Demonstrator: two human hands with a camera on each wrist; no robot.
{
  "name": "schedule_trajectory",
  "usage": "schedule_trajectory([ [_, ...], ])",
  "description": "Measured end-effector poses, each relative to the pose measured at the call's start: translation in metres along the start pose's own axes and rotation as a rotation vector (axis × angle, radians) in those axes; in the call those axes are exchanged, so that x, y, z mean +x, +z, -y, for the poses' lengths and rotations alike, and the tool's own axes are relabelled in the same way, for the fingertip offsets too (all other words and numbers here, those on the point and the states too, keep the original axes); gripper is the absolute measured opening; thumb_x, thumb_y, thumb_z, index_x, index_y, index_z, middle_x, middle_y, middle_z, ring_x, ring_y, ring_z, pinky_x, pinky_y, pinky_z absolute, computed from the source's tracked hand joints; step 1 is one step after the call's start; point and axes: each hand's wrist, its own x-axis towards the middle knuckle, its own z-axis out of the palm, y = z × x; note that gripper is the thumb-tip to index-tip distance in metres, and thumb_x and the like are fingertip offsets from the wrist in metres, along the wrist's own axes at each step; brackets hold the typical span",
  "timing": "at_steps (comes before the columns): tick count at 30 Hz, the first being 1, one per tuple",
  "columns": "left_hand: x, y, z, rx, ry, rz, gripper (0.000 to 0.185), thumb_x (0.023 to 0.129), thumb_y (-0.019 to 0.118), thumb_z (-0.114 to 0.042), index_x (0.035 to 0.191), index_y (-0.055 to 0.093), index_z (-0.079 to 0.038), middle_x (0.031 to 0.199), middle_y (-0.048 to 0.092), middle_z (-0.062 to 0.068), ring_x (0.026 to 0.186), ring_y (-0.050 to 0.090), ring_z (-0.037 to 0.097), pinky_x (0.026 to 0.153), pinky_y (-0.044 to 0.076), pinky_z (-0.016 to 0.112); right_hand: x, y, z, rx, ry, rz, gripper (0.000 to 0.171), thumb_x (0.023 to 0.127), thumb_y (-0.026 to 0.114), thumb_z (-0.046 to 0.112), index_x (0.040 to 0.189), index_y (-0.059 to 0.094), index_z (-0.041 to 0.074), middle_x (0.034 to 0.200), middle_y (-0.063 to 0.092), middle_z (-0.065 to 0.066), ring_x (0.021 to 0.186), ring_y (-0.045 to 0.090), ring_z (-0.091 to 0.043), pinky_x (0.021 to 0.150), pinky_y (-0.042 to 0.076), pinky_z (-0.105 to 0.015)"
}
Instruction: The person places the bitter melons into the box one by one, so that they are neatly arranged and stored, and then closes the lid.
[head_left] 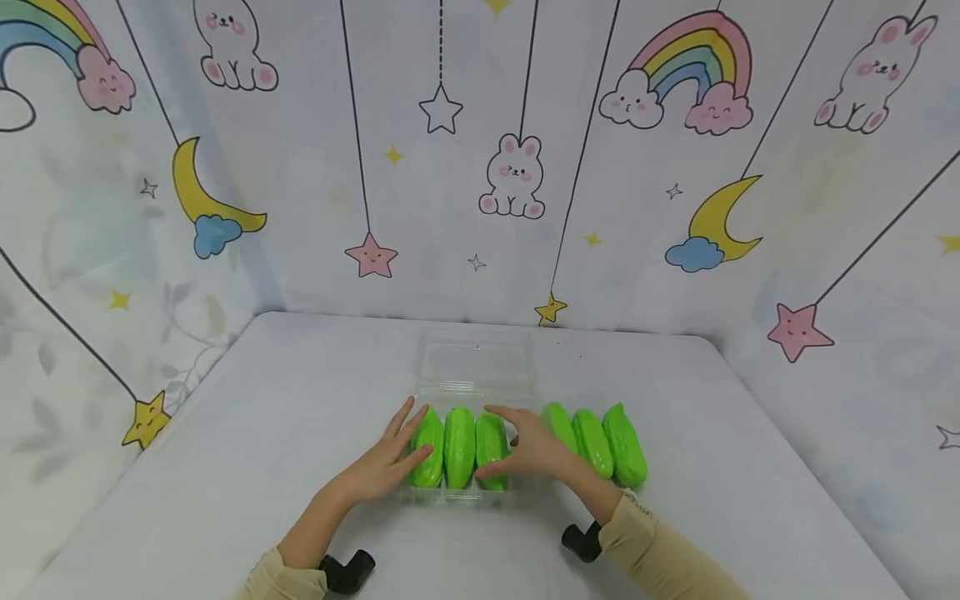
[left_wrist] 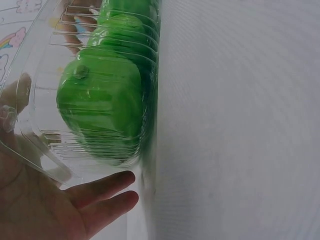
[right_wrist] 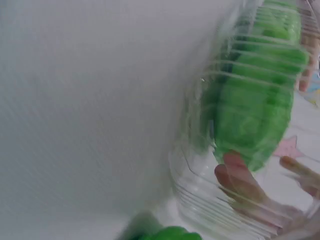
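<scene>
1. Sleeves and wrist mounts: two beige sleeves enter from the near edge of the tabletop [head_left: 225, 467], each with a black wrist-camera mount beside it.
2. Left hand [head_left: 390, 462]: fingers straight and relaxed, laid against the left wall of the clear plastic container [head_left: 459, 493]. From the left wrist, the palm and fingertips [left_wrist: 107, 185] press the ribbed clear wall; nothing is pinched. Grip wide.
3. Right hand [head_left: 528, 450]: fingers extended, resting on the right side of the same container. The right wrist view is blurred, but straight fingers [right_wrist: 240, 182] show through the plastic. Grip wide, holding nothing.
4. Clear plastic container: shallow hinged box at the middle of the tabletop, between the two hands. Its lid [head_left: 476, 362] lies open, folded back toward the wall.
5. Packed green toy cucumbers [head_left: 459, 446]: three, side by side, lengthwise in the container, touching one another.
6. Loose green toy cucumbers [head_left: 596, 442]: three more, in a row on the tabletop just right of the container, beside the right wrist.
7. Progress, as judged: half the cucumbers appear boxed and half remain outside; the lid is not yet shut.
8. Backdrop: wall covering printed with rainbows, moons, stars and rabbits.
</scene>
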Motion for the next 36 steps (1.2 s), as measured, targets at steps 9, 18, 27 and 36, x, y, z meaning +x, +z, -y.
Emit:
schedule_trajectory([
  [9, 0.0, -0.001, -0.001, 0.002, 0.01, 0.004, 0.065, 0.097, 0.041, -0.038, 0.148, 0.01, -0.013, 0.152, -0.008, 0.014, 0.134, 0.011, 0.042, 0.098, 0.022, 0.063, -0.004, -0.019, 0.001, 0.116, -0.02, -0.025, 0.09, 0.062, 0.083, 0.041, 0.139, 0.041, 0.019, 0.138, 0.04, -0.017, 0.095, 0.061, -0.032, 0.071, 0.051, -0.037],
  [18, 0.001, -0.002, -0.001, 0.001, 0.002, 0.007, 0.065, 0.097, 0.041, -0.039, 0.148, 0.009, -0.014, 0.152, -0.008, 0.013, 0.135, 0.01, 0.04, 0.099, 0.022, 0.062, -0.007, -0.034, -0.013, 0.172, -0.102, -0.124, 0.085, 0.062, 0.085, 0.033, 0.137, 0.044, 0.022, 0.129, 0.049, -0.014, 0.091, 0.062, -0.031, 0.065, 0.05, -0.029],
  [27, 0.002, 0.0, 0.001, -0.006, 0.017, 0.005, 0.065, 0.097, 0.041, -0.038, 0.148, 0.009, -0.013, 0.152, -0.008, 0.014, 0.135, 0.009, 0.04, 0.099, 0.022, 0.062, -0.016, -0.053, -0.009, 0.192, -0.087, -0.122, 0.088, 0.063, 0.085, 0.031, 0.138, 0.041, 0.024, 0.132, 0.046, -0.013, 0.095, 0.06, -0.03, 0.062, 0.052, -0.026],
  [36, 0.0, 0.0, 0.001, -0.018, 0.004, 0.004, 0.065, 0.097, 0.042, -0.038, 0.148, 0.01, -0.011, 0.152, -0.008, 0.014, 0.135, 0.009, 0.041, 0.099, 0.021, 0.062, -0.02, -0.062, -0.012, 0.239, -0.094, -0.143, 0.091, 0.062, 0.085, 0.015, 0.14, 0.038, 0.014, 0.134, 0.044, -0.019, 0.095, 0.06, -0.031, 0.067, 0.053, -0.028],
])
